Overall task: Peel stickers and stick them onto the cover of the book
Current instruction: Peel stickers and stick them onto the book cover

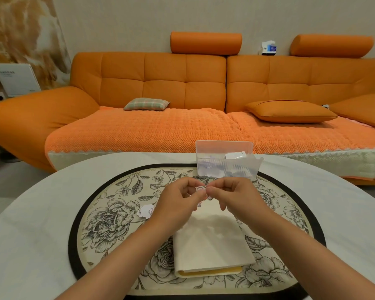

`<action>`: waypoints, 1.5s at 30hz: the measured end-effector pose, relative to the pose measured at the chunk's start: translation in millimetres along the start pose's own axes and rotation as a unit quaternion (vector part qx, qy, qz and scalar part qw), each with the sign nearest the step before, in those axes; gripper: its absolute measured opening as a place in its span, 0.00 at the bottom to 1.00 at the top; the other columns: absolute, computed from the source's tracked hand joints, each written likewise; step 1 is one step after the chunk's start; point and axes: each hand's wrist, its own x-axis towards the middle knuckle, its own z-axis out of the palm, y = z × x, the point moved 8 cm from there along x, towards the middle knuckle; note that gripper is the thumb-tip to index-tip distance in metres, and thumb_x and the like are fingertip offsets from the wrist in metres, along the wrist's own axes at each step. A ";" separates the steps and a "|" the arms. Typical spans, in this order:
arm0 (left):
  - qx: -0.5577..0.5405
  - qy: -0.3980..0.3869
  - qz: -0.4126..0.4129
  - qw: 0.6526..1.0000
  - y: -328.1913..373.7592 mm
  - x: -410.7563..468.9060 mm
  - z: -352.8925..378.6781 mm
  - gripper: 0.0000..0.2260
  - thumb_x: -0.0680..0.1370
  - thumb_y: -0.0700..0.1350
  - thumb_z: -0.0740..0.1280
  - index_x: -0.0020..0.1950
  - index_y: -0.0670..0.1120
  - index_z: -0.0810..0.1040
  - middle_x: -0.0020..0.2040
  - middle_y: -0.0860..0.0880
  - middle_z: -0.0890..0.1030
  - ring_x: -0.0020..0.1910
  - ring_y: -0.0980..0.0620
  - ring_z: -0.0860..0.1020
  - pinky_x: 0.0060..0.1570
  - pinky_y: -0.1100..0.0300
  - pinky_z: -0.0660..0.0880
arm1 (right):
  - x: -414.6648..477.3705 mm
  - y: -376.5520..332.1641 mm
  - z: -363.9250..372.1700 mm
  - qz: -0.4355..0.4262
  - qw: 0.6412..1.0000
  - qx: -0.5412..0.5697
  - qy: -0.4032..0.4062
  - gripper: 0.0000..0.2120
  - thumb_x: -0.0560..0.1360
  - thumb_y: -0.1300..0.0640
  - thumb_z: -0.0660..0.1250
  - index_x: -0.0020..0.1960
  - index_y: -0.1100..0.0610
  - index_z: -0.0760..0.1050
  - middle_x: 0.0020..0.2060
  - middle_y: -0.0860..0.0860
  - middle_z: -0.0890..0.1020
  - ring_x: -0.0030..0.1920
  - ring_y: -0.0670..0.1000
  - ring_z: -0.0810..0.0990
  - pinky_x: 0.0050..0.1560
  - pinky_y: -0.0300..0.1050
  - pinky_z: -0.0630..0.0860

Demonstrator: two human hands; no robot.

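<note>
The grip of each hand was clenched on one small sticker (200,189): the left hand (178,202) and the right hand (236,195) pinched it between their fingertips, in the air over the far end of the cream book (212,241). The book lay closed on a floral mat (108,213) on the white table (30,213). Loose sticker pieces (146,211) lay on the mat just left of the book. A clear box (223,161) stood beyond the hands, before an orange sofa (160,83).
</note>
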 end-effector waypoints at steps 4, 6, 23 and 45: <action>-0.013 0.011 -0.010 1.000 -1.0 0.0 -3.1 0.01 0.76 0.42 0.73 0.46 0.47 0.82 0.41 0.45 0.86 0.31 0.57 0.77 0.35 0.66 0.76 | 1.5 2.0 -2.2 0.004 1.000 -0.020 0.006 0.05 0.77 0.59 0.72 0.45 0.59 0.85 0.23 0.44 0.78 0.21 0.40 0.69 0.23 0.29 0.64; -0.017 0.006 -0.011 1.000 -0.1 -1.0 -1.5 0.01 0.76 0.41 0.73 0.45 0.46 0.82 0.40 0.45 0.86 0.30 0.56 0.77 0.34 0.67 0.75 | 1.2 1.2 -1.6 0.001 0.999 -0.032 0.005 0.05 0.76 0.60 0.71 0.44 0.59 0.84 0.24 0.44 0.79 0.23 0.40 0.71 0.24 0.30 0.66; 0.069 0.039 -0.011 0.997 5.9 -10.1 -2.9 0.05 0.74 0.46 0.73 0.38 0.53 0.84 0.34 0.57 0.84 0.33 0.62 0.80 0.41 0.60 0.78 | -16.2 -31.0 0.4 -0.242 0.876 -0.394 0.139 0.03 0.70 0.46 0.73 0.37 0.43 0.82 0.30 0.34 0.79 0.30 0.36 0.74 0.29 0.30 0.60; 0.048 0.052 0.011 0.997 8.3 -11.9 -5.5 0.07 0.76 0.43 0.71 0.38 0.50 0.84 0.33 0.54 0.83 0.34 0.59 0.80 0.40 0.60 0.78 | -22.1 -32.6 5.0 -0.294 0.877 -0.347 0.156 0.05 0.70 0.53 0.73 0.36 0.48 0.81 0.29 0.39 0.78 0.27 0.41 0.71 0.28 0.33 0.65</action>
